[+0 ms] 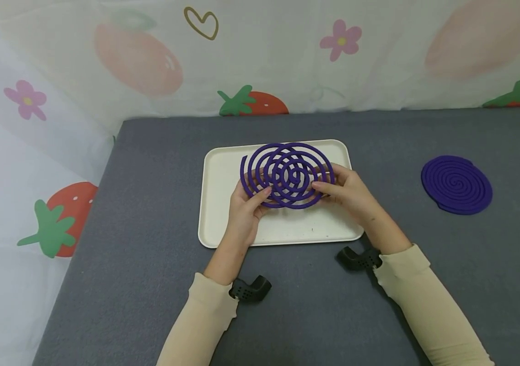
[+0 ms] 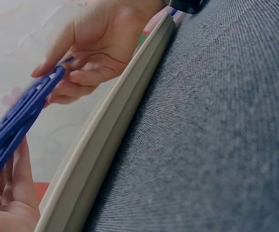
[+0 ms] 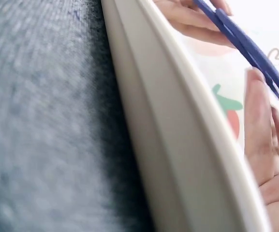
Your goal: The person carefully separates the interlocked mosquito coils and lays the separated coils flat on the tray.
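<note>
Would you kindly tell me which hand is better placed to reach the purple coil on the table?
Likely the right hand: it is nearer the purple coil, while the left hand is farther away. Both hold the open spiral above the tray.

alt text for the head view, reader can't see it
A person's left hand and right hand hold overlapping purple spirals above a white tray on a grey surface. A tightly wound purple coil lies to the tray's right.

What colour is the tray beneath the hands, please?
The tray is a plain creamy white, seen best in the head view.
</note>
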Motion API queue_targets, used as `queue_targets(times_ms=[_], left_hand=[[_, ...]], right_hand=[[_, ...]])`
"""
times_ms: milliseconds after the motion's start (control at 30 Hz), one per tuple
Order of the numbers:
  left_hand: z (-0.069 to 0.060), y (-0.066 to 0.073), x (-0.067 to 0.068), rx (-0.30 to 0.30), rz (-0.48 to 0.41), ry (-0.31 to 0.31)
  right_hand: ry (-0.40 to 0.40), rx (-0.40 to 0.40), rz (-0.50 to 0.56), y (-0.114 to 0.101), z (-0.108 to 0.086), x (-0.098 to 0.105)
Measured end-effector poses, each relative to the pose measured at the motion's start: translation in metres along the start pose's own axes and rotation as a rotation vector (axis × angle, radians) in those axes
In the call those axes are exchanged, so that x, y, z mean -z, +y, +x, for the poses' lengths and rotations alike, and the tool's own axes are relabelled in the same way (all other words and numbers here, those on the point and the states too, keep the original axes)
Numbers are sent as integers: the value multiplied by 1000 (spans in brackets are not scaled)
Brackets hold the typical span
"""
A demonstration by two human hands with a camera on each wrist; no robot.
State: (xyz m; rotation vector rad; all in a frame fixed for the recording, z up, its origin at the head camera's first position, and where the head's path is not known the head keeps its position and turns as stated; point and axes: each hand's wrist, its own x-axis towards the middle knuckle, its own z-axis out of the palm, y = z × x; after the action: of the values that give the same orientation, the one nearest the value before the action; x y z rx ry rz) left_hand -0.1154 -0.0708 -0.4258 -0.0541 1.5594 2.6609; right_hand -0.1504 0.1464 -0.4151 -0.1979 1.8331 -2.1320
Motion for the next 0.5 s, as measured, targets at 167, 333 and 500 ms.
queue_targets(times_ms=[167, 333, 500], left_hand=[[0, 0, 1, -6, -12, 3], [0, 1, 1, -13, 1, 18], [0, 2, 2, -33, -17, 29]], right_hand=[[20, 1, -8, 1, 0, -1], [54, 52, 5, 1, 0, 1], [87, 77, 16, 0, 0, 3]])
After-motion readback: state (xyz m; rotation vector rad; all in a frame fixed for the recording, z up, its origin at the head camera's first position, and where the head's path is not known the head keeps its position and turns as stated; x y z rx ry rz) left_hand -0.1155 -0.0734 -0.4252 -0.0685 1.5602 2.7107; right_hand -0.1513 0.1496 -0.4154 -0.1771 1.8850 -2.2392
